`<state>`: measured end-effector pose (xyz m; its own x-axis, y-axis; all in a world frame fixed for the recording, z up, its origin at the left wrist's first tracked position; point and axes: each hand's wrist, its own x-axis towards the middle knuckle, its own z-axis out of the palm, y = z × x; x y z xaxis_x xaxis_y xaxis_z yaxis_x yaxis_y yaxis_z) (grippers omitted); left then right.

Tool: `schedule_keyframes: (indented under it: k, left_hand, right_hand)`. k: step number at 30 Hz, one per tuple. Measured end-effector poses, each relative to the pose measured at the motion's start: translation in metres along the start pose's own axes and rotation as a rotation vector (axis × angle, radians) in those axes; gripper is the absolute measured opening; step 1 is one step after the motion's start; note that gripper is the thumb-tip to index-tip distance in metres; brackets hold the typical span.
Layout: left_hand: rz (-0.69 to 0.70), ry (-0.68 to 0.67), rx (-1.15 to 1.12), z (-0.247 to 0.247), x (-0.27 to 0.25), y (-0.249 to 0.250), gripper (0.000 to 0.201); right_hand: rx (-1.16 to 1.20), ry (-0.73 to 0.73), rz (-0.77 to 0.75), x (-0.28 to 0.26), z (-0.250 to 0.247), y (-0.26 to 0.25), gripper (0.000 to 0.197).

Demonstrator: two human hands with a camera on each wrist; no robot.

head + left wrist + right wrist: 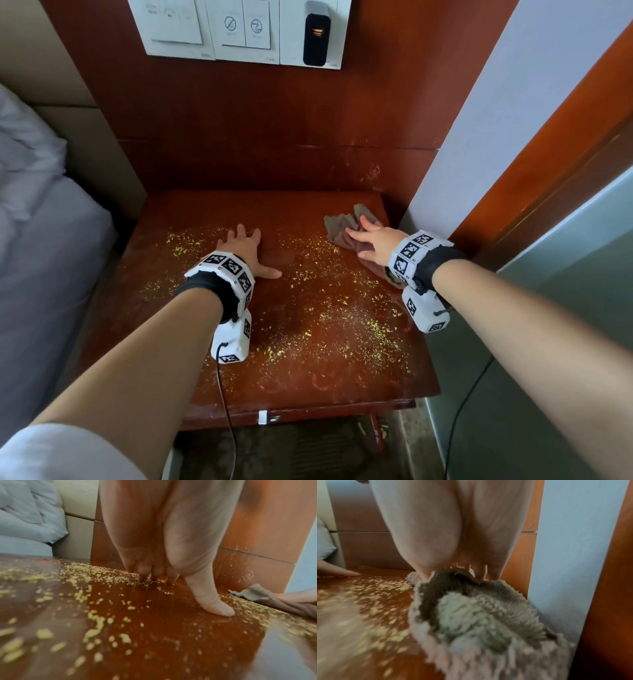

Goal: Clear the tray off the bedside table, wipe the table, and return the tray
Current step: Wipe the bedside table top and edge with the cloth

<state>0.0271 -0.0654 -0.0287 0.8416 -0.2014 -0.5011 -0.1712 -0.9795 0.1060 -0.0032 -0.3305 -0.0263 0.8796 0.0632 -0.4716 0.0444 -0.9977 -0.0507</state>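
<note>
Bedside bench, red-brown wood, strewn with yellow crumbs — tray not in view. Left hand: fingers spread flat, bracing. Right hand: fingers straight, pressing cloth at back-right corner — soft, limp; best bunched under palm.

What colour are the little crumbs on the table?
Yellow crumbs on the reddish-brown table, clearest in the head view.

Switch panel with round pictogram signs, its small captions too blurred to read
</note>
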Motion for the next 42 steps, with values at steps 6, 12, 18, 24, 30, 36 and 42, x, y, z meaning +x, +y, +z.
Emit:
schedule_keyframes:
  k: [6, 12, 18, 24, 30, 36, 42]
  left_hand:
    - [0.003, -0.013, 0.011, -0.001, -0.003, -0.002, 0.107]
    - [0.020, -0.005, -0.010, 0.002, -0.004, -0.005, 0.106]
    - [0.029, 0.001, -0.014, 0.003, -0.001, -0.006, 0.107]
    - [0.033, -0.012, 0.005, 0.001, 0.001, -0.007, 0.109]
    - [0.025, -0.017, 0.031, -0.003, 0.004, -0.005, 0.109]
    - [0.020, -0.019, 0.017, -0.005, 0.006, -0.004, 0.109]
    - [-0.003, -0.022, 0.042, -0.009, 0.008, 0.001, 0.110]
  right_hand:
    - [-0.014, -0.029, -0.034, -0.024, 0.008, -0.010, 0.063]
    - [-0.087, -0.096, -0.041, -0.023, 0.001, -0.011, 0.066]
    - [-0.092, -0.098, -0.028, -0.007, -0.005, -0.013, 0.067]
    - [-0.111, -0.093, 0.004, 0.019, -0.019, -0.022, 0.065]
    - [-0.131, -0.117, 0.039, 0.036, -0.033, -0.033, 0.065]
    - [-0.124, -0.097, 0.043, 0.030, -0.029, -0.034, 0.065]
    - [-0.158, -0.113, -0.012, 0.012, -0.021, -0.040, 0.067]
